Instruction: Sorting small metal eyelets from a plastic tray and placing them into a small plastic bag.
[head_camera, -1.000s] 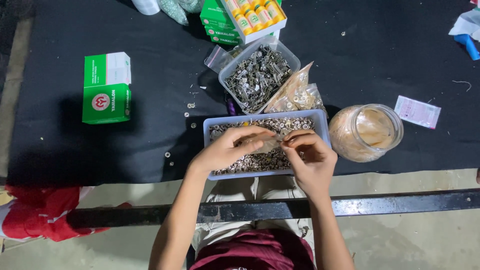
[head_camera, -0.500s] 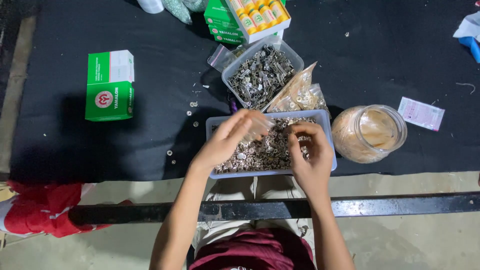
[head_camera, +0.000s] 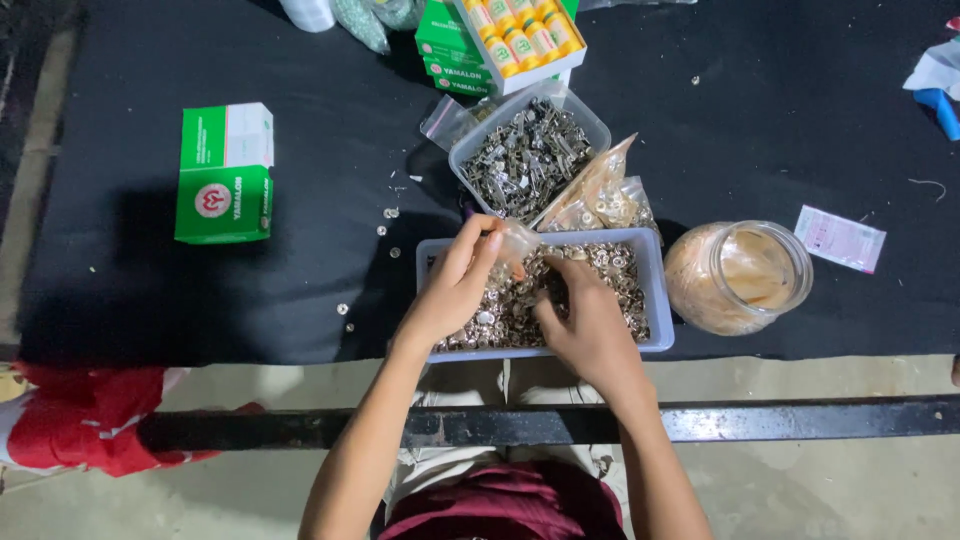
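A pale blue tray (head_camera: 656, 300) full of small shiny metal snap parts sits at the near edge of the black table. My left hand (head_camera: 455, 285) is raised over its left half and pinches a small clear plastic bag (head_camera: 520, 243) between thumb and fingers. My right hand (head_camera: 590, 320) rests palm down in the tray's middle, fingers curled into the metal pieces; whether it holds any is hidden.
A clear tub of grey metal clips (head_camera: 528, 150) stands behind the tray, with clear bags of brass parts (head_camera: 600, 195) beside it. A glass jar (head_camera: 738, 275) is right. Green boxes (head_camera: 226, 172) lie left and far back (head_camera: 455, 45). Loose snaps (head_camera: 385, 222) dot the cloth.
My left hand has lifted off the pile and now holds the small clear bag above the tray. My right hand has shifted towards the tray's middle.
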